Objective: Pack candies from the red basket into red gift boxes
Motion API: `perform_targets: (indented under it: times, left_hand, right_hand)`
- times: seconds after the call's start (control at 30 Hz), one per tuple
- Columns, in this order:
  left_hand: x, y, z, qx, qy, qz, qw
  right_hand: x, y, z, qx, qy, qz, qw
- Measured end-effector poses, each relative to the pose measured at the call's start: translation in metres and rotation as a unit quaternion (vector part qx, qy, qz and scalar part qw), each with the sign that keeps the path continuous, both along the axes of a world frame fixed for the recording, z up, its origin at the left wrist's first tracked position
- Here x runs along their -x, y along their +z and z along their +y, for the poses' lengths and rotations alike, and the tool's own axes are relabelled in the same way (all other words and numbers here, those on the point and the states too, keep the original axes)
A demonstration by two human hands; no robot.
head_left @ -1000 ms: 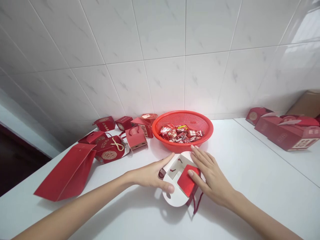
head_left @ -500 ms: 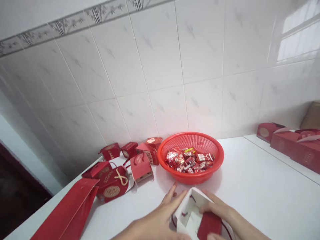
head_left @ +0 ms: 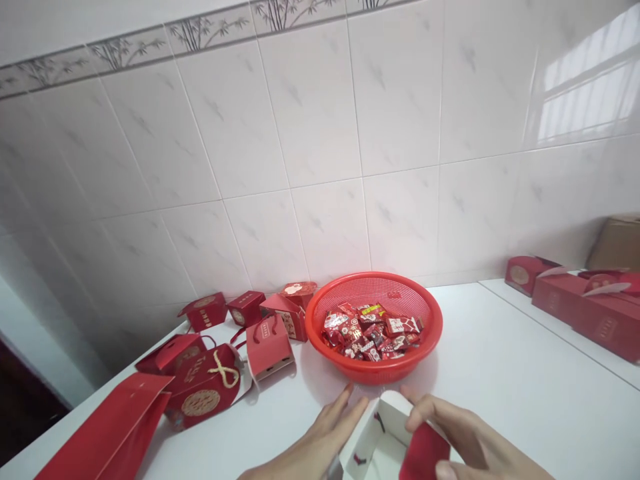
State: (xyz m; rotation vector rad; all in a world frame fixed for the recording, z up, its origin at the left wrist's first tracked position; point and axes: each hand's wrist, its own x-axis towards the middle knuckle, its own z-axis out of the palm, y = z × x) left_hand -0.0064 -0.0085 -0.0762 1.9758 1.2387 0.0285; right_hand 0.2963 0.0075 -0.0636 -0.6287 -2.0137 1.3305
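A small gift box (head_left: 364, 437), white inside with cord ends showing through one wall, stands open at the bottom of the view. My left hand (head_left: 313, 443) lies along its left wall, fingers stretched forward, steadying it. On the other side my right hand (head_left: 465, 433) pinches a red panel (head_left: 425, 455) between thumb and fingers; whether this is a flap of the box or a separate piece, I cannot tell. The box's near end is cut off by the frame. Just beyond both hands sits a red plastic basket (head_left: 320, 350) with wrapped candies (head_left: 373, 333) in it.
Several red gift boxes (head_left: 270, 347) crowd the left side of the white table (head_left: 500, 373), near a large red paper bag (head_left: 107, 433). More red boxes (head_left: 565, 297) stand at the far right by a brown carton (head_left: 617, 243). A tiled wall (head_left: 330, 227) rises behind.
The red panel has tilted upward on the box's right side, with my right fingers now over its top edge. The view has shifted slightly; my left hand stays against the box.
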Motion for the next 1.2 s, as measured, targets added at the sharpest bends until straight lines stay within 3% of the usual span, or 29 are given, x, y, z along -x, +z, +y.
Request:
perform_targets:
  times: [0.13, 0.27, 0.37, 0.53, 0.67, 0.9, 1.0, 1.2]
  left_hand:
    - [-0.007, 0.03, -0.019, -0.018, 0.034, -0.03, 0.999]
    - [-0.011, 0.04, -0.02, 0.003, 0.033, -0.032, 0.999]
    - [-0.016, 0.046, -0.018, 0.026, 0.053, -0.016, 0.998]
    - [-0.021, 0.055, -0.02, 0.019, 0.04, -0.019, 0.999]
    - [-0.02, 0.055, -0.02, 0.018, 0.037, -0.012, 0.999]
    - [-0.015, 0.061, -0.015, 0.001, 0.029, 0.026, 0.999]
    - [-0.014, 0.08, -0.011, -0.048, -0.002, 0.051, 0.998]
    - [-0.02, 0.138, 0.015, -0.21, -0.016, 0.055, 0.976]
  right_hand:
    - [-0.014, -0.002, -0.001, -0.074, -0.046, -0.064, 0.994]
    - [-0.018, -0.001, -0.002, -0.192, -0.074, -0.101, 0.973]
    - [-0.017, 0.007, -0.003, -0.224, -0.091, -0.096, 0.966]
    - [-0.016, 0.021, -0.005, -0.155, -0.053, -0.085, 0.983]
    - [-0.019, 0.021, -0.003, -0.113, -0.053, -0.081, 0.989]
    - [-0.024, 0.009, 0.002, -0.205, -0.012, -0.152, 0.967]
    - [-0.021, 0.006, 0.002, -0.147, 0.003, -0.17, 0.974]
    - [-0.017, 0.008, -0.001, -0.052, -0.016, -0.161, 0.985]
